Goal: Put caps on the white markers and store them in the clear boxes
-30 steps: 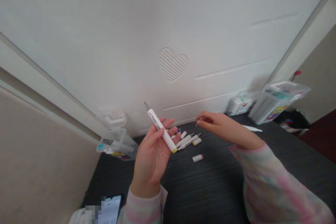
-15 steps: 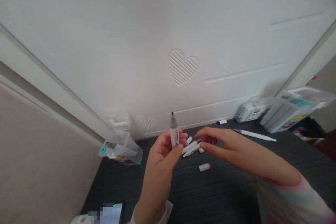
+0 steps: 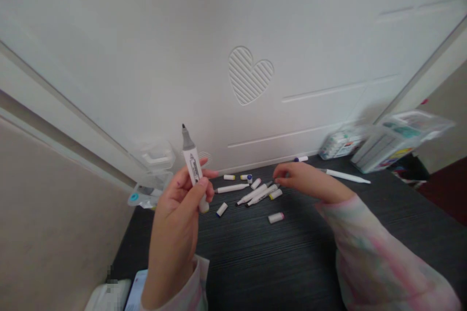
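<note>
My left hand (image 3: 186, 194) is closed around a white marker (image 3: 193, 161) held upright, its grey end and dark tip uncapped and pointing up. Over on the right, my right hand (image 3: 290, 175) has its fingers curled down at the grey ends of two white markers (image 3: 256, 194) lying on the dark table (image 3: 251, 257). What its fingertips pinch, if anything, is hidden. Loose caps lie around: a yellow-ended cap (image 3: 276, 194), a pink-ended cap (image 3: 276, 217) and a blue-ended cap (image 3: 222, 210). Another white marker (image 3: 232, 188) rests between the hands.
At the left stands an open clear plastic box (image 3: 155, 187), partly behind my left hand. A clear case (image 3: 394, 143) and a pack of white-capped pens (image 3: 339, 143) stand at the back right, near a long white pen (image 3: 348, 176). A phone (image 3: 135, 291) lies front left. A white panel rises behind.
My left hand has moved left and slightly up with the marker, which now tilts left. My right hand has curled its fingers down to the markers on the table. The view has shifted slightly.
</note>
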Demonstrator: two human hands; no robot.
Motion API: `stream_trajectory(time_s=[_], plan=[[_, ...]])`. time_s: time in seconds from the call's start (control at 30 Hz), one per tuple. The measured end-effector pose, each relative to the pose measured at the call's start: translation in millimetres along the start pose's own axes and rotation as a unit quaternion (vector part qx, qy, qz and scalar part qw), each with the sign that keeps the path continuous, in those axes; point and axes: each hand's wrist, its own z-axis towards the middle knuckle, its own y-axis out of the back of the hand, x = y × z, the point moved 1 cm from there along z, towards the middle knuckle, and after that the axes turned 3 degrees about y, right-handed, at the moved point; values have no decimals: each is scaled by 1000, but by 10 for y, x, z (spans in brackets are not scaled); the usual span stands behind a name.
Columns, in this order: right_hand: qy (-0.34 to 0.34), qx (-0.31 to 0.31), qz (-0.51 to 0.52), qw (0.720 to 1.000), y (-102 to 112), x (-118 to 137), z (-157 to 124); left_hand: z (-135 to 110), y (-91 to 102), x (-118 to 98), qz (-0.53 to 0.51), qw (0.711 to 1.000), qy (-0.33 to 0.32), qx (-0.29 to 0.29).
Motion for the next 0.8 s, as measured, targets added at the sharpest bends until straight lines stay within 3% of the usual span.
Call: stream_trajectory(time_s=[0.23, 0.47, 0.8], plan=[[-6, 77, -43, 996, -241, -54, 143, 35, 113, -45, -11, 1000, -2, -10], [-42, 92, -122, 987, -352, 87, 133, 22, 143, -73, -22, 1000, -9, -11], [-15, 138, -149, 979, -404, 128, 148, 7, 141, -88, -20, 1000, -2, -7]])
